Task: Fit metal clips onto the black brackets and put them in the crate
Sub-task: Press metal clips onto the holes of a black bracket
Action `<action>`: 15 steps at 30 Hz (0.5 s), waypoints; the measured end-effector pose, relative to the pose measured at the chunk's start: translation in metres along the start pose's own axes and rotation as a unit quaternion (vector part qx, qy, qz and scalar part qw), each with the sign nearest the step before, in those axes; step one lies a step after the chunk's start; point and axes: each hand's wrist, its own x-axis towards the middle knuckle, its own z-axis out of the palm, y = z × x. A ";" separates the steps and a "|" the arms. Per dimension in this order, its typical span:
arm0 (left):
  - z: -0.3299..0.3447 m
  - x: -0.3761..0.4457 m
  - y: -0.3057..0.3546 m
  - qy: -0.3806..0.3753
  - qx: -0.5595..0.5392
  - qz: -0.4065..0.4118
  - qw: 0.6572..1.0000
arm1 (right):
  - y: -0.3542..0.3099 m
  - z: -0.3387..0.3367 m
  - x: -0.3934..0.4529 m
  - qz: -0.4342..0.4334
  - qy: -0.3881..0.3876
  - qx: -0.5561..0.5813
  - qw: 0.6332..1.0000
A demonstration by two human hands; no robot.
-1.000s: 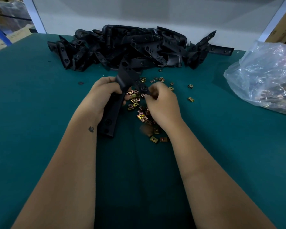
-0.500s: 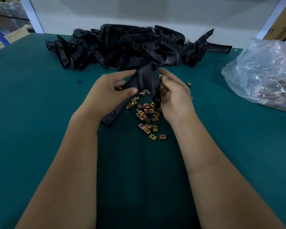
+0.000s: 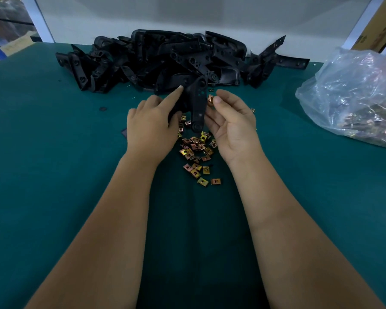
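1. Left hand (image 3: pixel 151 128), frame centre: gripping black bracket (image 3: pixel 198 103), forefinger straight along it.
2. Right hand (image 3: pixel 232 123): pinching metal clip (image 3: pixel 210 99) just right of bracket.
3. Loose clips (image 3: pixel 196 152) below; bracket pile (image 3: pixel 165 61) at top.

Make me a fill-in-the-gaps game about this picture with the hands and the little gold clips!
1. The left hand holds a ____ bracket.
2. The right hand pinches one metal ____.
3. The loose clips lie on a ____ table.
4. The clear plastic bag sits on the person's ____ side.

Missing words: black; clip; green; right
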 end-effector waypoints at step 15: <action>0.005 -0.002 -0.002 0.034 -0.067 0.003 0.997 | -0.002 0.004 0.000 -0.035 0.045 -0.101 0.993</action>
